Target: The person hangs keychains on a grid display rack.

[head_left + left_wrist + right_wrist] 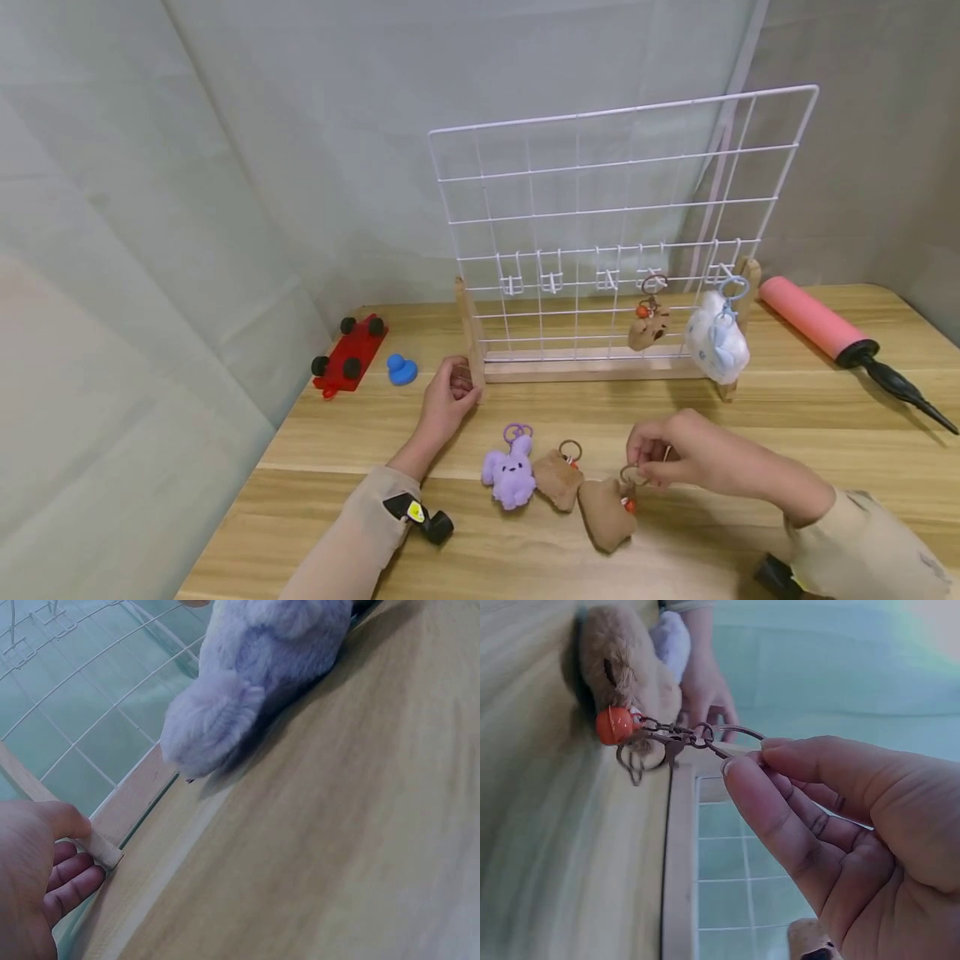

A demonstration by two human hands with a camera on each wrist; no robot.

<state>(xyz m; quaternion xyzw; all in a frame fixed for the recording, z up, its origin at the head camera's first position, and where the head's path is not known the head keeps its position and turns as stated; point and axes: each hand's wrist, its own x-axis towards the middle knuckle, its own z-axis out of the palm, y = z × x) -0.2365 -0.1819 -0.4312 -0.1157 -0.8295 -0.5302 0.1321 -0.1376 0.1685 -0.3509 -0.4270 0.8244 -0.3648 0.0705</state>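
At the left end of a white wire grid rack [577,208], my left hand [448,396] grips the wooden foot [103,847], thumb on one side and fingers on the other. My right hand [686,450] pinches the metal ring [742,731] of a brown plush keychain [606,518] between thumb and index finger. An orange bell [615,725] and a clasp hang from that ring; the plush body lies on the table. Left of it lie a second brown plush keychain [558,481] and a purple plush keychain [512,477].
Several hooks line the grid; a small brown plush keychain [648,327] and a white-and-blue plush keychain [716,339] hang at its right. An upturned red toy car [356,354] and blue rubber duck [402,370] sit left, a pink hand pump [813,317] right.
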